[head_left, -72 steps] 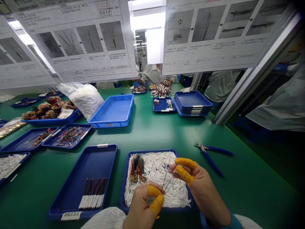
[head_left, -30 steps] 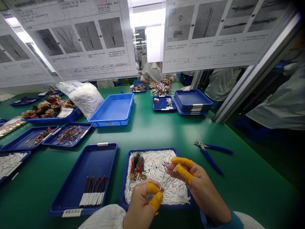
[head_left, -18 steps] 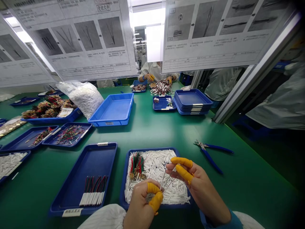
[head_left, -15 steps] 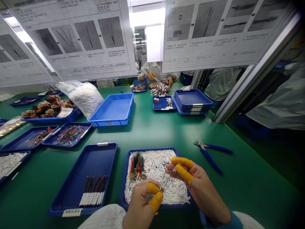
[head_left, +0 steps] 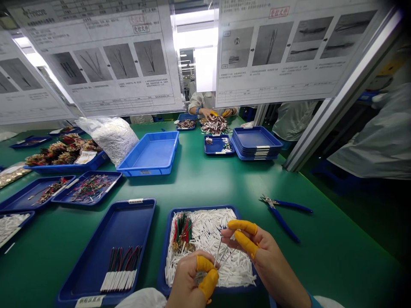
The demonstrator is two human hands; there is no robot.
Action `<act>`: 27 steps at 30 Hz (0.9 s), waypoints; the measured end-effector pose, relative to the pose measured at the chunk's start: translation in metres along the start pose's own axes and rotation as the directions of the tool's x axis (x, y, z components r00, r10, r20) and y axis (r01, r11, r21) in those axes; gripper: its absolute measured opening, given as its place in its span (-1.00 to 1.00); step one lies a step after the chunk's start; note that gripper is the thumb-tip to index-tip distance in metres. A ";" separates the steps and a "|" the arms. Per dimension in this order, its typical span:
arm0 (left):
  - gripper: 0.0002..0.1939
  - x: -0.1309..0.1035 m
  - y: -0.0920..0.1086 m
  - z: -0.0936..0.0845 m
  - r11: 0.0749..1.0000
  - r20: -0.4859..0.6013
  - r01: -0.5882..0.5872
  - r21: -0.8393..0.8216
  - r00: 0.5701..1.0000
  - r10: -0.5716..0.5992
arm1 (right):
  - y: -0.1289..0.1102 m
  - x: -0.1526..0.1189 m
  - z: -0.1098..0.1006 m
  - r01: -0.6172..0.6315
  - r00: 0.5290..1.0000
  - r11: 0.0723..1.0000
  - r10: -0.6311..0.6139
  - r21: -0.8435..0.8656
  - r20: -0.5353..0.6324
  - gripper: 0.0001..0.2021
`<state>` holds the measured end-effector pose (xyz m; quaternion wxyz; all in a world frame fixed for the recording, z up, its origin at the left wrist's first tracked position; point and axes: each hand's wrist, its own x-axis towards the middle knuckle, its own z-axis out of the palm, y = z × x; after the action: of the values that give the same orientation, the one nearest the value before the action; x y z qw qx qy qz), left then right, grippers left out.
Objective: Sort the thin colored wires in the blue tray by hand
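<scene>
Yellow finger cots cover the thumb and index finger of both hands. My left hand (head_left: 192,276) pinches the lower end of a few thin wires (head_left: 219,250) above a blue tray (head_left: 163,261). At the wires' upper end, the fingertips of my right hand (head_left: 260,246) are closed together on a dark strand. The tray beneath holds many loose white sleeves (head_left: 210,231), with a bundle of red, green and black wires (head_left: 182,233) lying on them at the left. To the left, another blue tray (head_left: 118,226) contains a row of wires with white sleeves (head_left: 119,279) on their lower ends.
Blue-handled cutters (head_left: 276,209) lie open at the right. Beyond are a light-blue bin (head_left: 147,154), a bag of white pieces (head_left: 112,139), stacked trays (head_left: 257,143) and several wire-filled trays at left. A co-worker's hands (head_left: 208,113) work across the table; printed sheets (head_left: 112,90) hang above.
The camera view has tilted slightly, so the table items sit lower. Both my hands keep nearly the same hold on the wires. Across the table, the co-worker's hands have lowered onto the pile.
</scene>
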<state>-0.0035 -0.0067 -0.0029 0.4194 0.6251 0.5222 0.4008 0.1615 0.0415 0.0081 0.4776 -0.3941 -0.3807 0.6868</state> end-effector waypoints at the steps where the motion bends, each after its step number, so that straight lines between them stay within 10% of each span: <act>1: -0.91 0.001 0.000 0.000 1.000 0.000 -0.011 0.005 1.000 0.011 | 0.000 0.000 0.000 0.000 1.000 1.000 0.000 0.000 -0.001 -0.82; 27: -0.93 -0.001 0.008 0.000 0.998 -0.079 0.058 -0.027 0.995 -0.060 | 0.001 -0.003 0.005 0.033 0.989 0.993 -0.015 -0.115 0.149 -0.71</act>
<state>-0.0010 -0.0088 0.0048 0.4177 0.5875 0.5517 0.4194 0.1574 0.0376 0.0093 0.4324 -0.3648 -0.4594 0.6848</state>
